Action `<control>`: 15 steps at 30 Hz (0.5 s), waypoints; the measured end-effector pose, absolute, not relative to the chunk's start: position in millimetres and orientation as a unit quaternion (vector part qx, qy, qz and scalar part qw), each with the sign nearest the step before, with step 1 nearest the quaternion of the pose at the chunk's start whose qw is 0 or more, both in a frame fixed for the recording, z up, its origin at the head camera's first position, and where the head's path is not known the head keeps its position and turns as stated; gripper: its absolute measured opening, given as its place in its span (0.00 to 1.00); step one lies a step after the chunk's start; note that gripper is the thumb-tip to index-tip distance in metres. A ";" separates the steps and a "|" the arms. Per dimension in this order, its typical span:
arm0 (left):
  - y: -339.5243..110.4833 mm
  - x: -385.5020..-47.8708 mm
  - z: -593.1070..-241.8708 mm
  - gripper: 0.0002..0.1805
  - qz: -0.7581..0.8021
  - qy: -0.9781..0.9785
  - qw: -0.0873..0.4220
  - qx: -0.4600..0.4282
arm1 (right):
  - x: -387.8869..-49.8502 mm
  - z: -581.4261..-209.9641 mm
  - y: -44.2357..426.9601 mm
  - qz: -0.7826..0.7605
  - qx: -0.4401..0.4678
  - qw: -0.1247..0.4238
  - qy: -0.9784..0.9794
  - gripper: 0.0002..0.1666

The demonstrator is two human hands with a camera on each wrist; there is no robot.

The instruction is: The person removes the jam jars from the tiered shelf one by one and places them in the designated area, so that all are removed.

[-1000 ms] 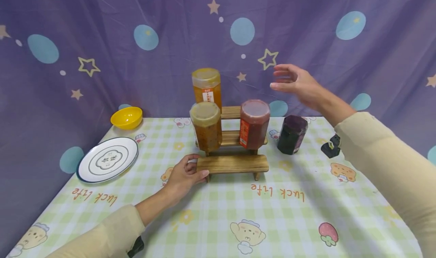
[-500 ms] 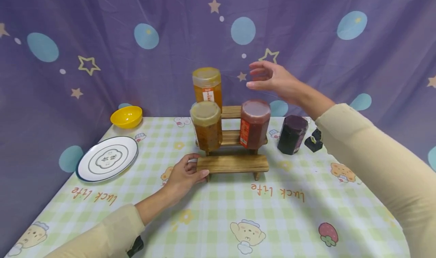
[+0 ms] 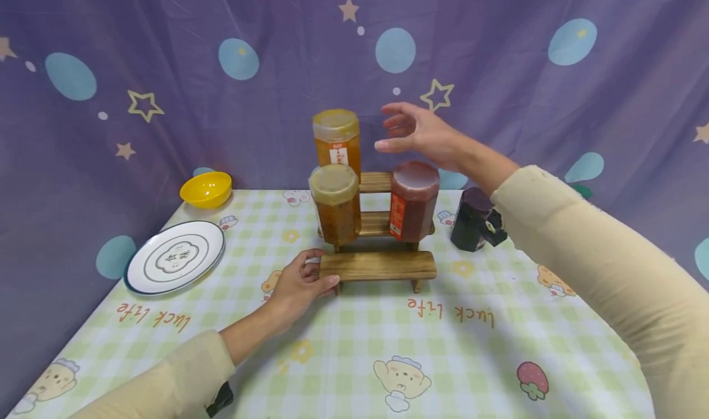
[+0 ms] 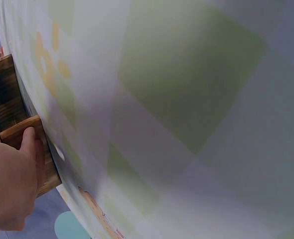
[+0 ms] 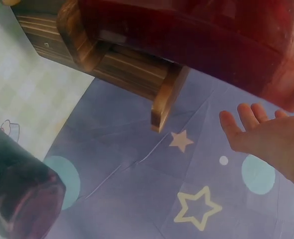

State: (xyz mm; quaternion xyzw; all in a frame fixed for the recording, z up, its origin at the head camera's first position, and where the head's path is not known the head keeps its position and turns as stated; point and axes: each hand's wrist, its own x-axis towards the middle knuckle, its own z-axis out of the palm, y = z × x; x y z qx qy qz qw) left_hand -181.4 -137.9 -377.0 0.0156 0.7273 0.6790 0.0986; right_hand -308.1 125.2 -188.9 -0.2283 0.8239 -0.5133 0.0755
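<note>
A wooden three-step rack [image 3: 379, 266] stands mid-table. My left hand [image 3: 299, 290] grips the left end of its lowest step, thumb in front and fingers behind; the left wrist view shows the hand [image 4: 12, 179] at the step's end. On the middle step sit a brown-amber jar [image 3: 335, 207] at left and a red jar [image 3: 414, 203] at right. The top step bears an orange jar [image 3: 336, 139] at its left end. My right hand [image 3: 426, 135] hovers in the air above and behind the red jar, right of the orange one, fingers loosely bent and holding nothing.
A dark purple jar [image 3: 469, 219] stands on the checked tablecloth right of the rack, partly behind the right wrist's black camera [image 3: 495, 227]. At left lie a white plate [image 3: 149, 280] and a yellow bowl [image 3: 206, 191]. A purple curtain [image 3: 277, 56] hangs behind.
My right hand has moved left through the air, from above the dark jar's side to above the red jar, slowing lately. The left hand, rack and jars have stayed put.
</note>
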 end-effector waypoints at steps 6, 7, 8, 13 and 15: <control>-137.9 -181.3 -376.2 0.34 0.685 0.721 0.101 0.016 | -305.2 -181.6 113.5 -0.495 -0.234 0.077 0.833 0.48; -137.9 -181.2 -376.1 0.34 0.685 0.721 0.102 0.016 | -305.0 -180.3 111.1 -0.492 -0.234 0.077 0.835 0.48; -137.8 -181.1 -376.1 0.34 0.684 0.722 0.102 0.016 | -304.8 -178.9 108.8 -0.489 -0.234 0.078 0.836 0.48; -137.1 -181.0 -375.9 0.33 0.683 0.724 0.101 0.013 | -303.7 -173.3 98.2 -0.467 -0.226 0.080 0.851 0.51; -136.8 -180.9 -375.7 0.33 0.684 0.723 0.100 0.012 | -303.5 -171.3 94.3 -0.465 -0.221 0.083 0.853 0.52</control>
